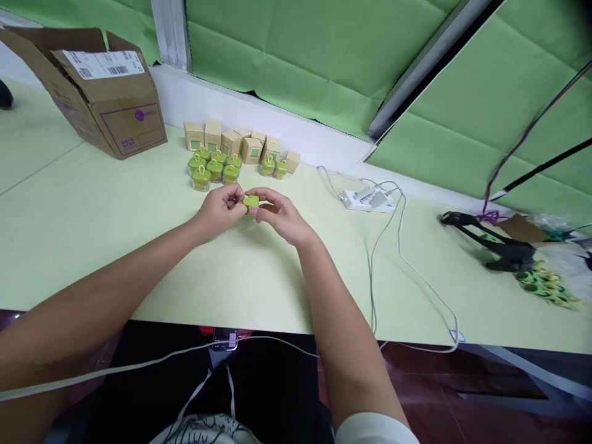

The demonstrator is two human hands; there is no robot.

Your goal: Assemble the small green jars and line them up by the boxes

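Holding a small green-lidded jar (251, 201) over the bench (259, 277), the right hand (284, 216) is forming a narrow grip around it, while the left hand (224, 208) is pinching at its side. This one is apparently being worked on; matching jars (214, 170) are standing behind, loops up, whether finished or waiting unclear, contents too small to tell. Small cartons (232, 143) and an open-flapped cardboard box (124, 111) are hiding their insides.
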